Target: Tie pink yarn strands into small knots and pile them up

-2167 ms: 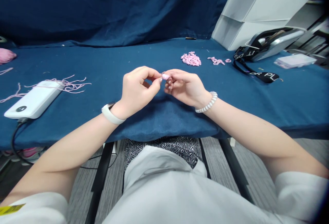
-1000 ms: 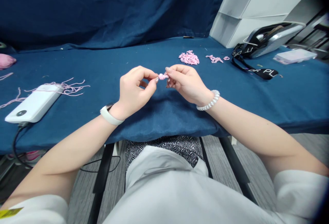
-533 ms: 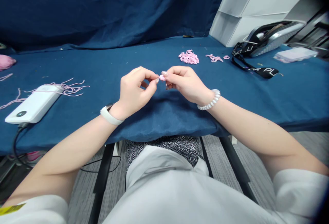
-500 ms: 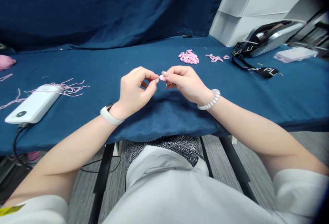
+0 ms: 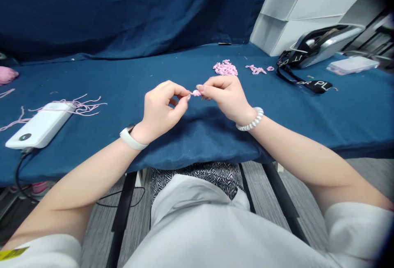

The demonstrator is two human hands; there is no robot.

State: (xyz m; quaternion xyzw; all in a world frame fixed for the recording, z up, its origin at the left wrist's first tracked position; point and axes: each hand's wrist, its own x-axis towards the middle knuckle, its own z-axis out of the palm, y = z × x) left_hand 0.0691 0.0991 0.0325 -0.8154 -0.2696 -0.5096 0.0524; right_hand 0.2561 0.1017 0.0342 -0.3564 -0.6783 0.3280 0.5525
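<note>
A small pink yarn piece (image 5: 196,92) is pinched between both my hands just above the blue cloth-covered table (image 5: 123,75). My left hand (image 5: 163,108), with a white band on its wrist, pinches one end between thumb and forefinger. My right hand (image 5: 226,95), wearing a white coil bracelet, pinches the other end with its fingers curled. A heap of finished pink yarn pieces (image 5: 225,68) lies on the cloth beyond my right hand, with a few loose ones (image 5: 257,69) beside it.
A white power bank (image 5: 40,124) with a black cable lies at the left among loose pink yarn strands (image 5: 83,104). A pink ball (image 5: 8,74) sits far left. At the right are white boxes (image 5: 295,9), a black lanyard (image 5: 308,81), a silver case (image 5: 326,44) and a flat clear box (image 5: 352,65).
My right hand has turned a little and drawn slightly away, so the pink piece shows stretched between the fingertips. My left hand has barely moved.
</note>
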